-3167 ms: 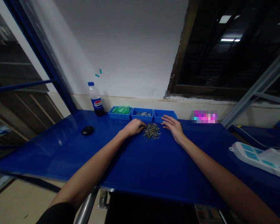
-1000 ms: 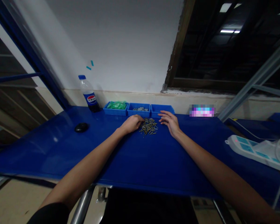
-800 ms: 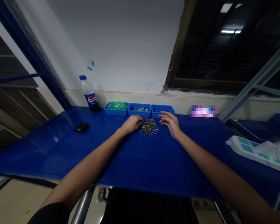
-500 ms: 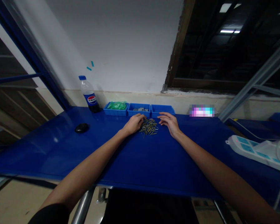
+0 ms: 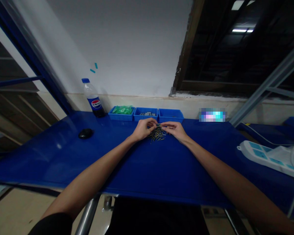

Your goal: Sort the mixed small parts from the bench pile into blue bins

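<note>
A loose pile of thin brass and silver metal pieces, looking like long screws point(image 5: 158, 134), lies on the blue table. Over the far side of that pile my left hand point(image 5: 144, 129) is closed in a pinch, thumb and forefinger on a few of the screws. From the other side my right hand point(image 5: 175, 130) pinches the right ends of the same few screws, its fingertips close to the left ones. How many are held is too small to tell.
Behind the hands stand three blue bins: one with green packets point(image 5: 122, 110), one with small metal parts point(image 5: 147, 114), and a right bin point(image 5: 171, 114). A cola bottle point(image 5: 95, 103) and black mouse point(image 5: 85, 133) are left; a power strip point(image 5: 267, 156) is right.
My right hand has moved left and closed from spread fingers into a pinch. My left hand has lifted slightly from the pile, and a few screws now show between both hands.
</note>
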The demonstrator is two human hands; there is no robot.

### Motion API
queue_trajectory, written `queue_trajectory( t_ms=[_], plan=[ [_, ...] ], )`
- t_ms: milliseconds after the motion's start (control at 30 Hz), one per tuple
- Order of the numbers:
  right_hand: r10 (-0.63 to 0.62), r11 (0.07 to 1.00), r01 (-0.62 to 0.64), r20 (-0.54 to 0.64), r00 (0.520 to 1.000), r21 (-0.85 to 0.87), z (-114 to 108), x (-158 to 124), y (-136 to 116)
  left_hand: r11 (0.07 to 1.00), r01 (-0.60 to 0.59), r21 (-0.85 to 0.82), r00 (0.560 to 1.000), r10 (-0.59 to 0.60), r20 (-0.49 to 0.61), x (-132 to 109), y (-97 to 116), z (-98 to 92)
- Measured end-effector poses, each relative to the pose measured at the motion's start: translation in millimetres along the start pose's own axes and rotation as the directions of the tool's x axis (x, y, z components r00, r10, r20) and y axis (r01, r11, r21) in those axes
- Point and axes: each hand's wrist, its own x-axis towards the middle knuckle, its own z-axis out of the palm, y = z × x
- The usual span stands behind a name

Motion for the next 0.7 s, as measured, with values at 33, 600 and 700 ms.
queue_trajectory(
  t_ms=[33,600,700],
  plan=[
    [0.004,1.0,-0.004,-0.003,1.0,0.006,-0.1,-0.1,-0.4,1.0,-0.001,0.006,1.0,0.001,0.001,-0.2,0.3,0.0],
    [0.054,0.998,-0.053,-0.029,0.998,0.027,-1.0,1.1,1.9,0.993,-0.058,0.099,0.997,0.053,0.056,-1.7,2.2,0.9],
    [0.036,0.998,-0.03,-0.117,0.992,0.051,-2.9,2.0,3.7,0.966,-0.09,0.241,0.996,0.084,0.038,-0.8,3.1,-4.4]
  ],
)
